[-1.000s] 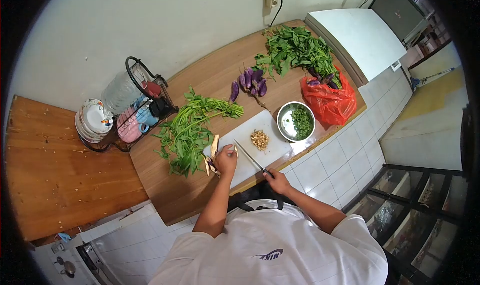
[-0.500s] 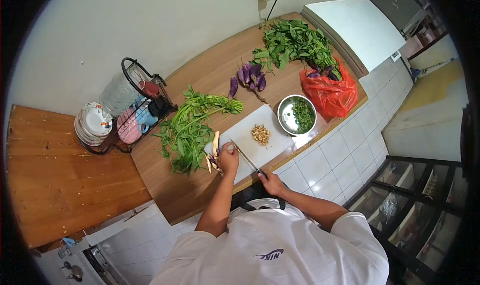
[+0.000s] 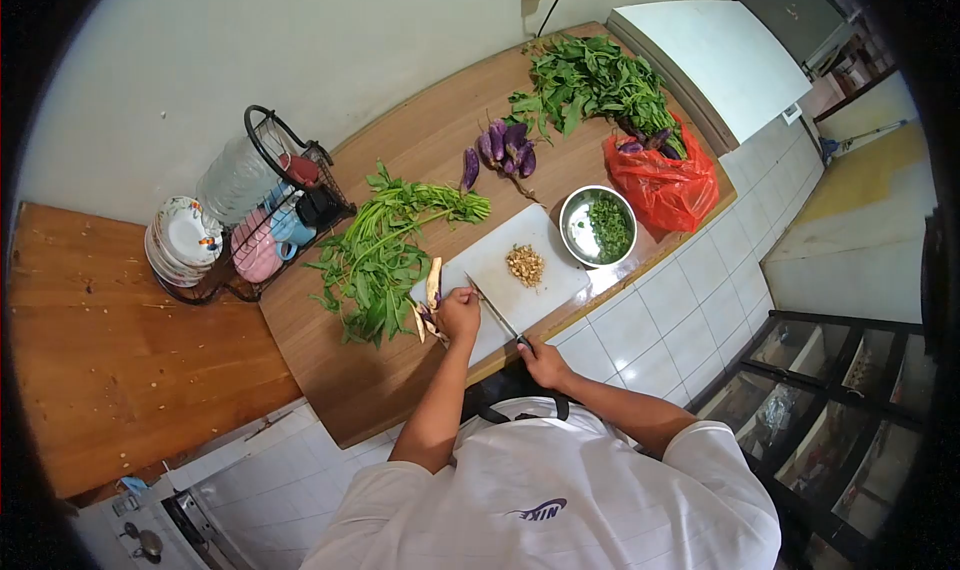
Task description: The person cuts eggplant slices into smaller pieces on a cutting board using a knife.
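Note:
My right hand (image 3: 545, 363) grips a knife (image 3: 494, 308) by its dark handle, the blade slanting over the white cutting board (image 3: 500, 235) toward my left hand. The fingers of my left hand (image 3: 459, 313) are curled together beside the blade's tip; whatever lies in them is hidden. Cut eggplant strips (image 3: 434, 282), pale inside with purple skin, lie just left of that hand at the board's edge. A heap of small, light-brown chopped bits (image 3: 525, 266) rests on the board beyond the knife. To its right stands a metal bowl (image 3: 574, 224) holding chopped greens (image 3: 608, 225).
Leafy green stalks (image 3: 380, 255) lie left of the board. Whole purple eggplants (image 3: 510, 148) sit behind it. More greens (image 3: 600, 85) and a red plastic bag (image 3: 665, 185) are at the far right. A wire dish rack (image 3: 318, 185) with plates stands left.
The whole view has shifted slightly. My left hand stays near the blade tip and my right hand keeps hold of the knife, with hardly any movement.

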Demonstrator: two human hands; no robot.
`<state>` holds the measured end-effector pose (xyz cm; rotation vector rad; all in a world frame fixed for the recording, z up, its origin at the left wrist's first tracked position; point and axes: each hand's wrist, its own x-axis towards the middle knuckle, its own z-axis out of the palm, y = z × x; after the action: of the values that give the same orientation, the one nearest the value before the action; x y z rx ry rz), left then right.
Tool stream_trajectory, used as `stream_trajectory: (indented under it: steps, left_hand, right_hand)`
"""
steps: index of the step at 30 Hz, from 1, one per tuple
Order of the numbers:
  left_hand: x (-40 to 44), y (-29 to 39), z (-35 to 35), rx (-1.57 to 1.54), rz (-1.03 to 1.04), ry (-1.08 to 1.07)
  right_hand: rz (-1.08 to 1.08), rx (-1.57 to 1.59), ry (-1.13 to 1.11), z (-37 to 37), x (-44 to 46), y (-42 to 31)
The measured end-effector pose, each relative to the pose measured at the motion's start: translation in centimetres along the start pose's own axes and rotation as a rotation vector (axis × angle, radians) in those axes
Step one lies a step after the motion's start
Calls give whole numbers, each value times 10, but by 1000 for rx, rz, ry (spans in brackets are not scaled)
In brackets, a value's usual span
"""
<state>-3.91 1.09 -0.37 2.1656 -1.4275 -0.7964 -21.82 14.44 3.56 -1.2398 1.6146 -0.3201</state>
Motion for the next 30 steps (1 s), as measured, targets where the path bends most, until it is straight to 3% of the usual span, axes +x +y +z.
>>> stream_trajectory:
  steps: [11, 13, 15, 19, 25, 30]
  left_hand:
    - [5, -3, -3, -21, -40, -63]
    - [7, -6, 3, -39, -27, -57]
    - [9, -10, 6, -32, -43, -60]
    - [9, -8, 4, 66, 1, -32]
    - [3, -4, 6, 40, 25, 8]
    - [-3, 7, -4, 34, 33, 2]
  right_hand:
    - [-124, -59, 110, 24, 14, 13]
    - [-100, -65, 31, 18, 22, -6]
    - [-94, -62, 157, 21, 37, -26]
    - [-130, -94, 179, 18, 57, -41]
    - [-186, -127, 188, 11, 19, 1]
    - [-64, -114, 83, -9, -20, 15]
